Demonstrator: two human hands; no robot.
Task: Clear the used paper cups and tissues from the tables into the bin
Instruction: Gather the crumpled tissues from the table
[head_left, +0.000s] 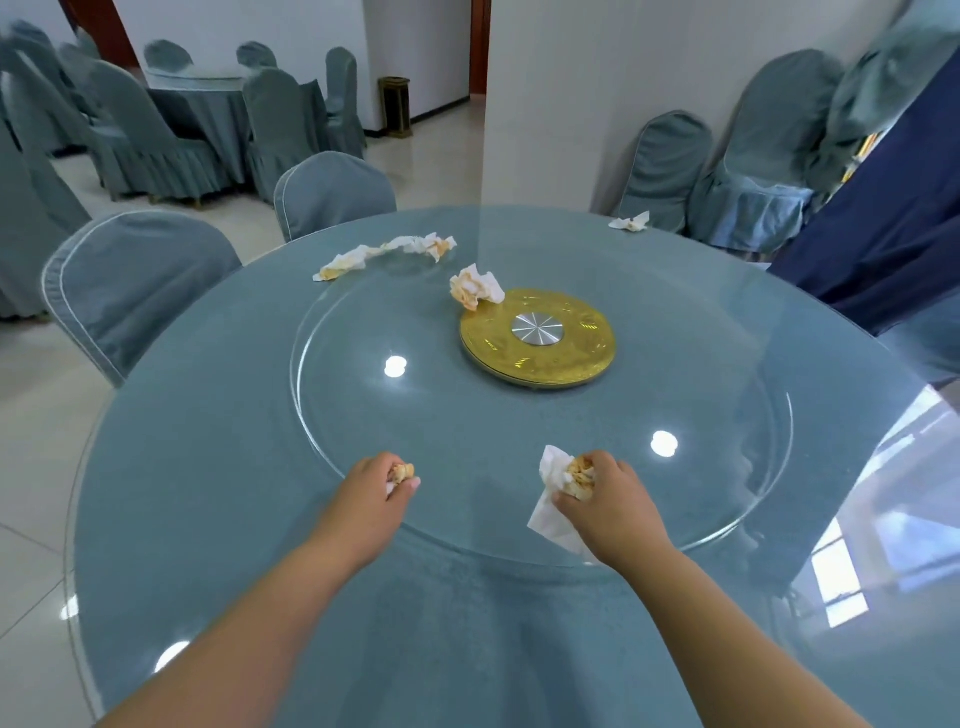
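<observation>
Near the turntable rim (457, 546), a stained tissue (549, 470) is sitting clutched in the right grip (608, 493), while the left grip (375, 483) is pinching a smaller wad (402, 473). Three more tissues (384, 252) (475, 288) (629, 222) are lying loose across the desk (208, 467).

Left arm in from 7 o'clock, right from 5; left hand (382, 486) pinches small wad (402, 472), right hand (605, 493) grips larger tissue (551, 470).
</observation>
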